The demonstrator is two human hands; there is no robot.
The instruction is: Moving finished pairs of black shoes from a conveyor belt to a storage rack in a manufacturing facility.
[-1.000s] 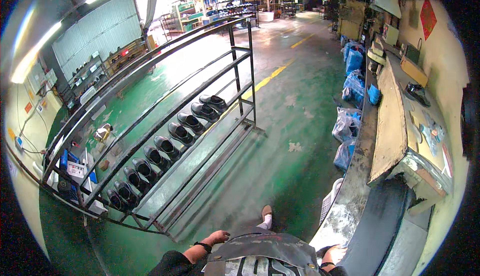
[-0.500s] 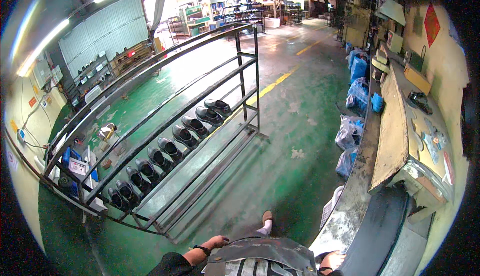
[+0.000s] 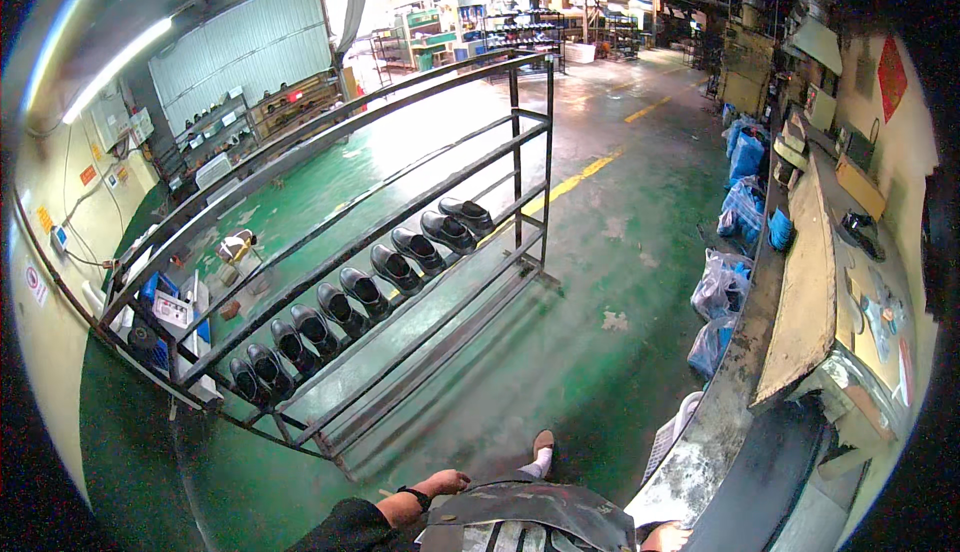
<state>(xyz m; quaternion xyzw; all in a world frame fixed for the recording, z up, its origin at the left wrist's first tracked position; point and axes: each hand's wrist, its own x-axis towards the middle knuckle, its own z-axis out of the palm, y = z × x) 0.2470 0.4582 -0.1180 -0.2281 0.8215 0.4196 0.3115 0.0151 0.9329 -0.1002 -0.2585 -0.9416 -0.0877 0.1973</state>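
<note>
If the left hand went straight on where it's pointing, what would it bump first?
In the picture, the first thing roughly in line with the left hand is the person's brown shoe. It looks lower, so the hand would probably pass above it; depth is unclear.

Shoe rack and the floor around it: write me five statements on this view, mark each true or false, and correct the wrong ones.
1. Black shoes stand in a row on the metal rack. True.
2. The left hand is gripping the rack. False: the left hand is apart from it, in front of the body.
3. Bags are lined up along the left side of the long bench. True.
4. The diamond-shaped hanging on the right wall is green. False: the hanging is red.
5. The right hand shows in full. False: only part of the right hand shows, at the lower edge.
</note>
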